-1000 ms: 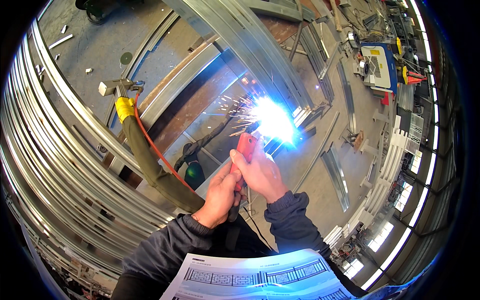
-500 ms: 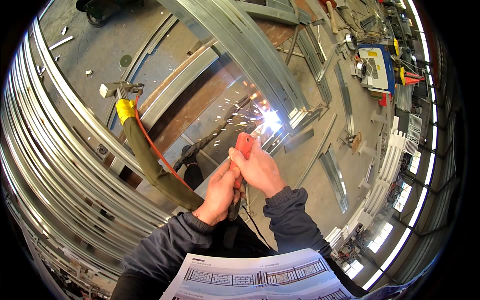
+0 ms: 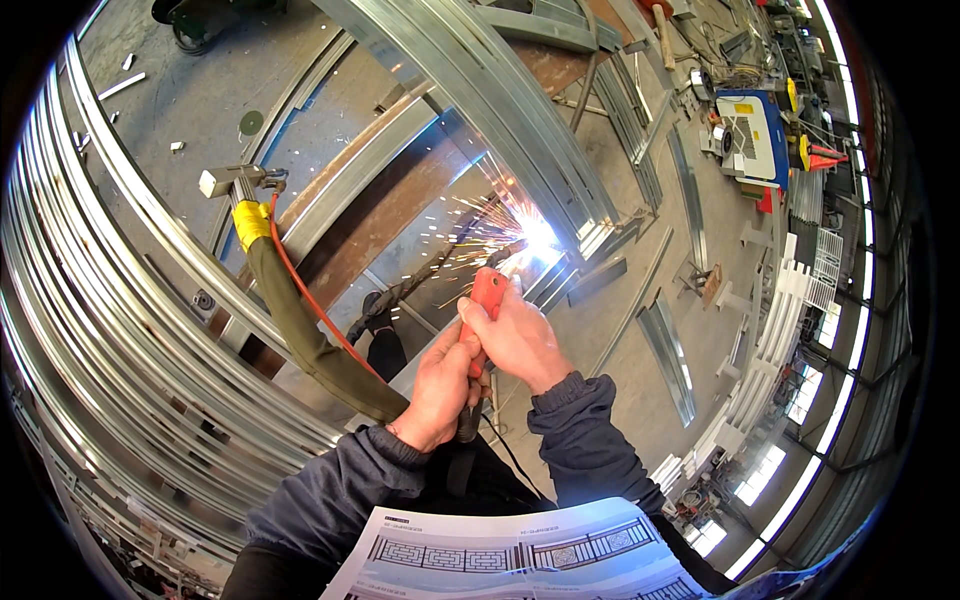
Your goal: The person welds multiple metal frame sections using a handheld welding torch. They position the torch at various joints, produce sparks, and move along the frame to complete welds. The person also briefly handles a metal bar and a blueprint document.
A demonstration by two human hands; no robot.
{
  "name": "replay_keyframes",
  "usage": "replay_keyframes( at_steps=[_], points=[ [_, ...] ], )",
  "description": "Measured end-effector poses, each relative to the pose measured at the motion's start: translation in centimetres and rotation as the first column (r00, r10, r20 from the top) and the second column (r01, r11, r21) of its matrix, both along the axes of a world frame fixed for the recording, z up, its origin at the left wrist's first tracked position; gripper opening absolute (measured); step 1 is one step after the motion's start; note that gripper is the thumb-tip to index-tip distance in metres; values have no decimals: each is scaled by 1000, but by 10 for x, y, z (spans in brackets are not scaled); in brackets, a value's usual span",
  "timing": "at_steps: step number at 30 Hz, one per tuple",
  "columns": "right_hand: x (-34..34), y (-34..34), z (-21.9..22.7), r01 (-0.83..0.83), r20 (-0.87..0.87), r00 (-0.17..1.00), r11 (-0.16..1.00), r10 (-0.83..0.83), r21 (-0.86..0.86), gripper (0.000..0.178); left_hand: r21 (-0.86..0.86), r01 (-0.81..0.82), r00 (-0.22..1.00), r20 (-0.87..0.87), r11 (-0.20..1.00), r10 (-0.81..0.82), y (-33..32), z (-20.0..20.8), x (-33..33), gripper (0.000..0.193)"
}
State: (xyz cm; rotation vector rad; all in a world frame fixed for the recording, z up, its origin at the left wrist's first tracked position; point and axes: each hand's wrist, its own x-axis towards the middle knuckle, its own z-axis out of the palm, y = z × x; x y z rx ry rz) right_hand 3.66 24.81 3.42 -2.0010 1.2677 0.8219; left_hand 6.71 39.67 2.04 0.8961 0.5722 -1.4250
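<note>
My left grip (image 3: pixel 440 385) and right grip (image 3: pixel 522 338) clasp the red handle (image 3: pixel 488 291) mid-view.
Both close around it; at one o'clock I see sparks (image 3: pixel 540 240) bursting beside the ends of steel tubes (image 3: pixel 500 120) that run toward eleven, an orange hose (image 3: pixel 309 289) toward ten, a printed sheet (image 3: pixel 480 580) at six.

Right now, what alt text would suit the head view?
A person's left hand and right hand hold a red welding tool, a bright arc and sparks flaring beyond it near the end of grey metal beams. Shiny metal tubes lie at left; a printed sheet shows below.
</note>
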Motion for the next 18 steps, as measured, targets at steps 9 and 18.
replay_keyframes(
  at_steps=[9, 18],
  points=[
    [5, -1, 1, -15, -58, 998, 1000, 14, -1, 91, -4, -4, 1000, 18, 1000, 4, -1, 1, 1, 32],
    [8, -7, 2, -37, -75, 996, 997, 42, 68, 92, -2, 6, 1000, 12, 1000, -6, -2, 5, 4, 32]
  ],
)
